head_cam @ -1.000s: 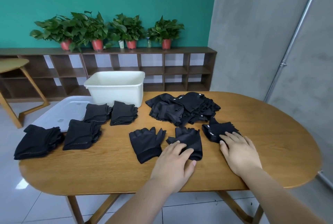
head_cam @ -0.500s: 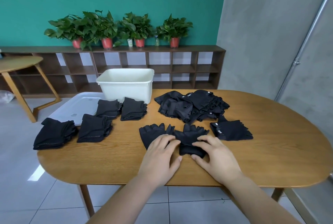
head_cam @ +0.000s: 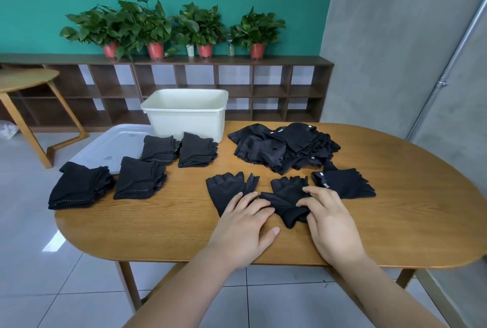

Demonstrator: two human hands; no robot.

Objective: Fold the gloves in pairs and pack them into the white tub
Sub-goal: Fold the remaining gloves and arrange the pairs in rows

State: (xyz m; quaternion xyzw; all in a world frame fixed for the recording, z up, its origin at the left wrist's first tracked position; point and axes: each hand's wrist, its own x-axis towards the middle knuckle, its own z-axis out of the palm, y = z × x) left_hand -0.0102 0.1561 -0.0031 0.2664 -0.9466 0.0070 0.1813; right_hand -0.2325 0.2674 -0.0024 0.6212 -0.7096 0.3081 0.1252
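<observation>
Our left hand (head_cam: pixel 243 227) lies flat with its fingers straight, on the lower part of the left glove (head_cam: pixel 226 189). Our right hand (head_cam: pixel 330 222) has its fingers curled round the bunched middle glove (head_cam: pixel 286 199) and pinches it. Both wrists cross the near edge of the table (head_cam: pixel 411 217) at the bottom centre of the frame. Bare wood stretches to the right of the hands, out to the rounded right end, and a smaller bare strip lies along the near edge at lower left.

The right glove (head_cam: pixel 345 185) lies flat just beyond our right hand, apart from it. The loose pile of gloves (head_cam: pixel 284 148) sits above it in the centre. The folded stacks (head_cam: pixel 139 180) are spread across the left of the table.

The white tub (head_cam: pixel 184 119) stands open at the far edge, upper centre. Only its pale inner wall shows, and its floor is hidden from us. Its lid (head_cam: pixel 116 143) lies flat to the left of it, partly under two stacks.

A second ago our right hand lay flat on the right glove. It has since come over to the middle glove, which lay smoother then.
</observation>
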